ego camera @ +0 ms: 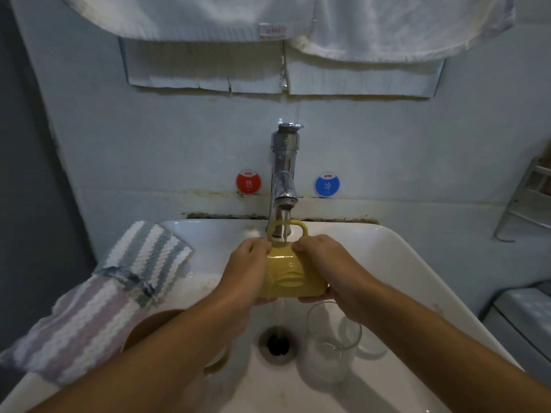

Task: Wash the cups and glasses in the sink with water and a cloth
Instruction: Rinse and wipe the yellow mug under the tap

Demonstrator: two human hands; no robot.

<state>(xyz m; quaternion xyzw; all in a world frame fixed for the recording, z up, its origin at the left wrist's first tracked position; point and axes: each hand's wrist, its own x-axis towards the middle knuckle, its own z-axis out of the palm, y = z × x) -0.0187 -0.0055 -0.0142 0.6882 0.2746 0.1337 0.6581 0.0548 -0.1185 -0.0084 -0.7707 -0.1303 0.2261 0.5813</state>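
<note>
A yellow cup (290, 271) is held over the middle of a white sink (417, 269), under water running from a chrome tap (283, 180). The cup is tipped on its side, mouth and loop handle toward the tap, base toward the viewer. The left hand (249, 271) is wrapped round its left side and the right hand (323, 263) round its right side, fingers curled against the wall at both.

The cup looks rigid and light, with moulded ridges on its body; whether it is plastic or ceramic cannot be told. Wet, it is judged slippery, so a hold across the ridged body or through the handle seems safest. A clear glass (332, 344) stands in the basin near right, beside the drain (277, 342). It is judged fragile and slick, best taken round the wall, not by the rim.

A striped cloth (119, 281) is draped over the sink's left edge, untouched.

Hidden or unclear: the cup's inside, the fingertips under it, and a brownish round thing (152, 326) near left, mostly covered by the left forearm. A second glass behind the first is possible but cannot be made out. White towels (268, 16) hang at the top, cut off.
</note>
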